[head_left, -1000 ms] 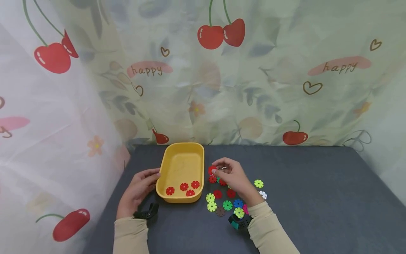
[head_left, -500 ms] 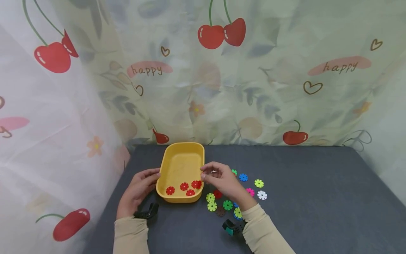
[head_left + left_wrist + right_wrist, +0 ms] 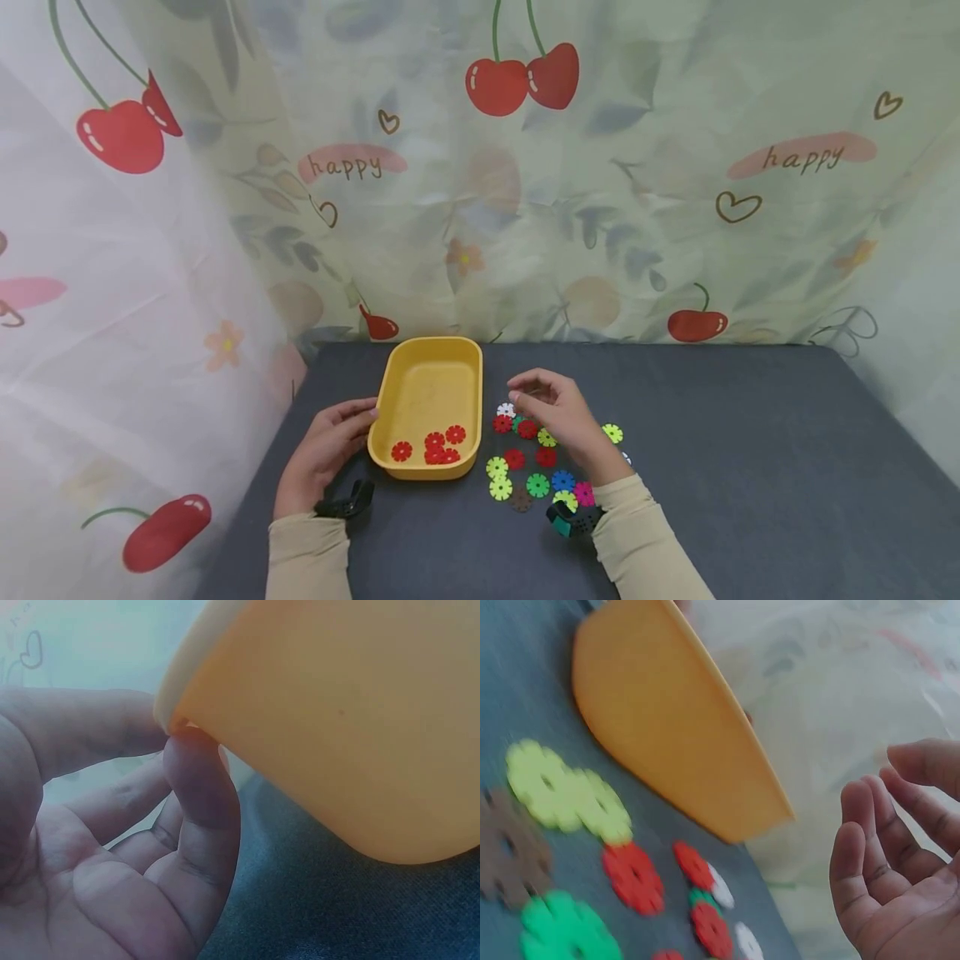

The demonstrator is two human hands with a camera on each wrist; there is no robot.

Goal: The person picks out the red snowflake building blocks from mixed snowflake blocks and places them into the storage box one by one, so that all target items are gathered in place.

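A yellow plastic tray (image 3: 429, 383) stands on the dark table, several red notched discs (image 3: 401, 451) lying at its near end. My left hand (image 3: 326, 446) pinches the tray's left rim; in the left wrist view the thumb and a bent finger (image 3: 202, 776) meet at the lip. To the right of the tray, my right hand (image 3: 558, 417) hovers above loose notched discs, its fingers loosely bent with nothing between them. Under and around it lie red discs (image 3: 546, 457), a white one (image 3: 506, 410), a green one (image 3: 537, 486) and yellow-green ones (image 3: 500, 487).
Blue (image 3: 563, 481), brown (image 3: 521, 499) and pink (image 3: 583, 493) discs lie nearer the front, partly beside the right wrist's strap (image 3: 573, 521). A cherry-patterned cloth (image 3: 525, 250) hangs behind the table's back edge and along the left side.
My right hand carried a red disc left to the tray and let it go among the other red ones. It has moved back right over the loose discs. The left hand stays put.
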